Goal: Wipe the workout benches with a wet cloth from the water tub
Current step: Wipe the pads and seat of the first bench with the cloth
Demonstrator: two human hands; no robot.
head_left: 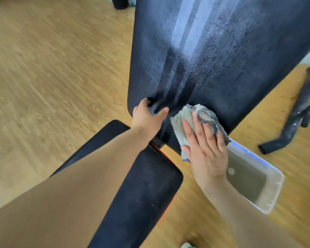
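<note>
Left hand [147, 119] grips the black padded backrest [222, 59] steady; at its three o'clock, the flat right hand [206, 151] presses pale-green terry cloth [180, 122].

We have one view only, a wide-angle camera worn on the head, looking forward and steeply down along both forearms onto the bench [222, 59], which runs from the bottom edge to the top of the frame. We are close in: the left hand [147, 119] and right hand [206, 151] lie near the middle at arm's reach, and the forearms loom large below. The floor [43, 86] fills the left side, blurred, and the tub [274, 190] sits low right beside the bench.
</note>
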